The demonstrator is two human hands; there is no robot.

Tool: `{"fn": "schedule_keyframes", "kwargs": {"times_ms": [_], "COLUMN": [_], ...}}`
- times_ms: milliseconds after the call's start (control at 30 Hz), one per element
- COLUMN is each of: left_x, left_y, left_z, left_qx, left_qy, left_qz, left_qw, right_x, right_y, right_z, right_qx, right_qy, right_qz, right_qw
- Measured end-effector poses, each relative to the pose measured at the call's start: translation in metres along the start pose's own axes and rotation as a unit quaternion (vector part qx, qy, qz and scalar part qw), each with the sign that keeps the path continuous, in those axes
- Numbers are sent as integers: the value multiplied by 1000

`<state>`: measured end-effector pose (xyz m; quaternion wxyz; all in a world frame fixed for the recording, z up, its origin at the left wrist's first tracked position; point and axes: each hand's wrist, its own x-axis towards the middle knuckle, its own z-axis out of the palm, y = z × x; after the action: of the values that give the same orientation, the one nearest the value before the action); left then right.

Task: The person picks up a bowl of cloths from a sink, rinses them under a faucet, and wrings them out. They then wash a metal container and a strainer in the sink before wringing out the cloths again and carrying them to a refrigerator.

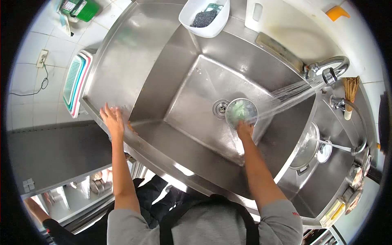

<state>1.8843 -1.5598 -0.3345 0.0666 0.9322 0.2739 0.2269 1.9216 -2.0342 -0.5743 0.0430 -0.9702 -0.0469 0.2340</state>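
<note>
In the big sink basin, my right hand (245, 129) is closed at the near rim of a small round metal bowl (232, 107), beside the drain (219, 109). Something pale green (241, 109) lies inside the bowl; whether it is a sponge or food I cannot make out. Water sprays from the faucet head (329, 76) into the basin, to the right of the bowl. My left hand (113, 117) holds nothing, its fingers spread above the sink's front-left edge, near the steel drainboard (126, 61).
A white tub (220, 20) with dark scouring pads sits on the back edge. In the right basin a second faucet (359, 150) runs near a pot (306, 147). Colored trays (75, 87) stand at the left. A person's arm (36, 210) shows at lower left.
</note>
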Motion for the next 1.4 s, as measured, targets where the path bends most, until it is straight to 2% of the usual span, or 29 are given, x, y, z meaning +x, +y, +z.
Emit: {"fn": "schedule_keyframes", "kwargs": {"times_ms": [33, 100, 167, 233, 300, 367, 467, 533, 633, 667, 733, 767, 800, 833, 867, 933, 1000, 1067, 1100, 1133, 1167, 1200, 1233, 1267, 1300, 1367, 1400], "left_x": [-4, -14, -24, -38, -64, -87, -110, -119, -124, -126, -142, -149, -157, -165, -178, -207, -203, -205, -209, -215, -220, -228, -233, -236, -238, -242, -249], "left_y": [26, 72, 121, 165, 191, 226, 265, 279, 282, 278, 265, 260, 254, 248, 241, 228, 241, 245, 245, 244, 243, 242, 241, 240, 238, 238, 234], "left_z": [-8, -13, -10, 6, 48, 71, 87, 94, 108, 120, 161, 176, 191, 207, 227, 258, 229, 220, 224, 229, 233, 240, 245, 248, 249, 260, 269], "left_qx": [28, -9, -90, -164, -255, -265, -310, -352, -370, -368, -271, -271, -268, -262, -261, -267, -270, -274, -293, -308, -310, -335, -358, -359, -358, -363, -352], "left_qy": [29, 11, -126, -271, -355, -465, -487, -492, -512, -514, -545, -545, -552, -557, -558, -542, -546, -550, -596, -632, -631, -621, -609, -611, -613, -615, -610], "left_qz": [53, 130, 190, 252, 344, 324, 318, 285, 235, 234, 207, 206, 159, 113, 114, 48, 18, -11, -125, -236, -236, -290, -342, -341, -348, -350, -335], "left_qw": [998, 991, 970, 915, 831, 781, 752, 744, 739, 739, 766, 766, 774, 780, 779, 795, 793, 789, 737, 671, 671, 647, 619, 618, 613, 607, 626], "right_x": [10, 31, 25, 9, -22, -42, -64, -77, -88, -85, -73, -63, -50, -36, -23, 2, 28, 46, 46, 44, 45, 54, 65, 69, 63, 46, 38], "right_y": [6, 23, 26, 25, 19, 15, 10, 5, 0, -1, 1, 6, 10, 13, 16, 23, 24, 24, 22, 17, 14, 17, 21, 25, 26, 23, 29], "right_z": [7, 31, 6, -36, -92, -135, -184, -209, -236, -235, -234, -221, -202, -180, -155, -99, -38, 13, 22, 30, 35, 52, 77, 89, 78, 30, 13], "right_qx": [-1, 27, 37, 50, 238, 262, 300, 317, 368, 369, 414, 378, 379, 363, 347, 307, 266, 85, 85, 78, 71, 68, 36, 5, 3, 112, 110], "right_qy": [0, -80, -51, -22, 66, 100, 163, 191, 282, 280, 283, 285, 285, 244, 203, 184, 164, 115, 115, 71, 27, 28, -46, -120, -118, -171, -170], "right_qz": [3, -41, -58, -75, -39, -54, -68, -65, -46, -46, -22, -35, -35, -18, 0, 11, 20, -8, -7, -10, -13, -13, -3, 9, 12, -59, -57], "right_qw": [1000, 996, 996, 996, 968, 959, 937, 927, 885, 885, 865, 880, 880, 899, 916, 934, 950, 990, 990, 994, 997, 997, 998, 993, 993, 977, 978]}}
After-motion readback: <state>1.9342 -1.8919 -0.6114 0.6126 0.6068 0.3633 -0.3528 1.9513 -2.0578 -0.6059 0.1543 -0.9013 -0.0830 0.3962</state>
